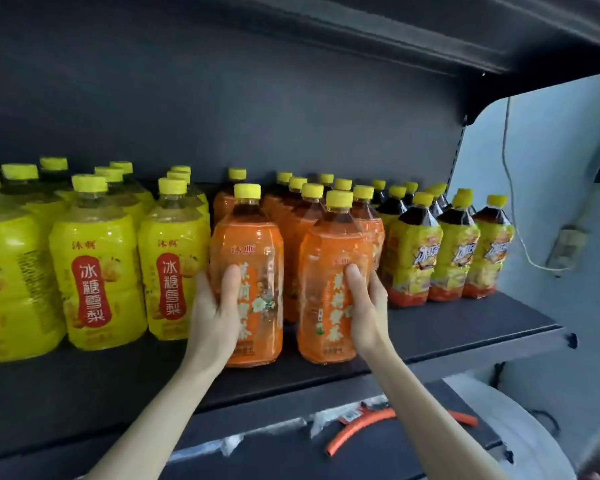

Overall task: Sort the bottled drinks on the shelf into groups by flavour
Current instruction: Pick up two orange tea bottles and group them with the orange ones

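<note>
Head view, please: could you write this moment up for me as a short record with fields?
left hand: grips left front orange bottle
right hand: grips right front orange bottle
both bottles: upright, near shelf front edge
left group: yellow-label bottles
right group: dark tea bottles

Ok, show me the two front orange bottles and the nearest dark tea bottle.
Left orange bottle [252, 237]: head view, upper label.
Right orange bottle [329, 244]: head view, upper label.
Dark tea bottle [413, 258]: head view, yellow label.
</note>
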The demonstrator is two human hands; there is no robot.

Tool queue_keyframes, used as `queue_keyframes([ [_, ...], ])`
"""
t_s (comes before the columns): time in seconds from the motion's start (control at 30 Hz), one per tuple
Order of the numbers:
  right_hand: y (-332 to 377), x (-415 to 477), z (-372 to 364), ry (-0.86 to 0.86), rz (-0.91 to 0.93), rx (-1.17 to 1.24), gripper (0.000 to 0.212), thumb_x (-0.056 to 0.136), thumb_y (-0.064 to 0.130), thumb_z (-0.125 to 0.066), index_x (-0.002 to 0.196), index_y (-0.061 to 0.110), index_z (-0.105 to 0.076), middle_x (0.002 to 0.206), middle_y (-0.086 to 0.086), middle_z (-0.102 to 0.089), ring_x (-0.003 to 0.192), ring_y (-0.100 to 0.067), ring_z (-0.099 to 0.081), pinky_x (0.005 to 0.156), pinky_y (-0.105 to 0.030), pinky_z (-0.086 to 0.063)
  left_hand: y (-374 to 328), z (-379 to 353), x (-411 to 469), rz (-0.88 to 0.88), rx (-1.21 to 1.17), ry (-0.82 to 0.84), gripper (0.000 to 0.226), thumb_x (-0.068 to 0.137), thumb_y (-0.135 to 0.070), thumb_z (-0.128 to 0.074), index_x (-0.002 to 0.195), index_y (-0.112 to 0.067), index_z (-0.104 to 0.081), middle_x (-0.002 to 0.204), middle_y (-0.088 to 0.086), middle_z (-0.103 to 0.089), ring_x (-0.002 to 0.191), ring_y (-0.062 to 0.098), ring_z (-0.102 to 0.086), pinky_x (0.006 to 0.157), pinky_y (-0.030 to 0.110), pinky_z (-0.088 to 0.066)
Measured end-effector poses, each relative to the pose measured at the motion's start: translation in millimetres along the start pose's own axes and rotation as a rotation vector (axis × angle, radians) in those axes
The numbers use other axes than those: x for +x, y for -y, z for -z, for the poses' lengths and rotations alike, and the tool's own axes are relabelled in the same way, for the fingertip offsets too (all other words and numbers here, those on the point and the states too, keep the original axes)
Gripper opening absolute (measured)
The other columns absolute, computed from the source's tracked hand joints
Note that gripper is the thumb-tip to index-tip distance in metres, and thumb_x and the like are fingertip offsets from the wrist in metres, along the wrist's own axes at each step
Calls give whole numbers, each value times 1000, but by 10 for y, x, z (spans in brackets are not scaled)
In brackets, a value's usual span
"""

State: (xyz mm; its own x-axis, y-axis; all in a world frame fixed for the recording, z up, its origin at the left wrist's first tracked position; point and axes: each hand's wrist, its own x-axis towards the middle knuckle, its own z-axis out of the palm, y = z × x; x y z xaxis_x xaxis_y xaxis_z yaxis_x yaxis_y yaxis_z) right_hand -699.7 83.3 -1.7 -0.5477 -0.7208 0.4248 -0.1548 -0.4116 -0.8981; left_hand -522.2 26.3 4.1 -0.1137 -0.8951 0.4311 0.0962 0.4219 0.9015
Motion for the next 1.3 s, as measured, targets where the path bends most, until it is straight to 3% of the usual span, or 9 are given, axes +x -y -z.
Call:
queue_keyframes([
  [0.2,-182,186,130,110,11,-8,59,70,68,-54,118,34,-53,112,4,-68,102,-14,-66,92,-41,-53,120,-204,25,-62,134,-87,43,91,-39,-37,130,-20,-33,111,-15,-51,88,-24,-51,67,-4,-39],
  [0.33,-236,211,174,119,32,-17,76,69,71,-53,130,25,-49,116,6,-66,104,-11,-64,94,-39,-52,186,-222,61,-52,266,-98,71,82,-55,-41,142,-17,-29,134,-2,-49,113,6,-52,91,17,-45],
  [0.4,-249,212,182,115,52,-7,58,70,69,-53,119,37,-53,112,11,-66,101,-6,-64,89,-31,-52,167,-206,25,-102,393,-128,74,82,-54,-46,144,-18,-26,141,1,-44,125,9,-44,98,20,-40],
  [0.5,-252,197,171,112,67,5,39,72,67,-54,103,44,-55,103,16,-68,97,-3,-65,82,-21,-51,55,-135,-43,-327,658,-154,82,80,-42,-59,147,-23,-16,153,2,-23,133,-3,-17,99,3,-18],
  [0.6,-249,195,162,103,80,14,38,72,65,-54,101,41,-56,99,22,-69,94,-2,-66,77,-16,-50,-69,-45,26,-492,878,-40,92,73,-43,-63,148,-26,-13,157,1,-10,141,7,-6,110,29,-17],
  [0.7,-254,214,155,98,92,15,41,72,66,-54,102,39,-57,103,13,-69,96,-7,-66,84,-29,-52,-151,-21,130,-521,1030,-2,89,70,-46,-64,147,-21,-27,155,8,-21,141,23,-19,104,44,-25],
  [1.0,-230,173,142,89,77,8,56,71,68,-52,111,30,-57,108,8,-69,99,-9,-66,89,-35,-54,-142,-99,464,-616,1463,-91,97,48,-44,-88,129,-3,-53,131,23,-55,116,43,-55,97,47,-24],
  [1.17,-212,188,144,96,78,15,54,70,69,-52,110,33,-56,108,10,-68,97,-6,-66,84,-27,-53,-183,-167,694,-552,1712,-45,96,68,-54,-74,141,-5,-34,142,24,-42,129,32,-47,113,38,-2],
  [1.3,-214,183,133,94,88,21,53,69,69,-51,109,34,-55,107,11,-68,95,-3,-66,80,-21,-51,-181,-223,828,-563,1851,-18,81,78,-37,-73,139,-4,-31,140,28,-43,125,31,-50,115,37,-5],
])
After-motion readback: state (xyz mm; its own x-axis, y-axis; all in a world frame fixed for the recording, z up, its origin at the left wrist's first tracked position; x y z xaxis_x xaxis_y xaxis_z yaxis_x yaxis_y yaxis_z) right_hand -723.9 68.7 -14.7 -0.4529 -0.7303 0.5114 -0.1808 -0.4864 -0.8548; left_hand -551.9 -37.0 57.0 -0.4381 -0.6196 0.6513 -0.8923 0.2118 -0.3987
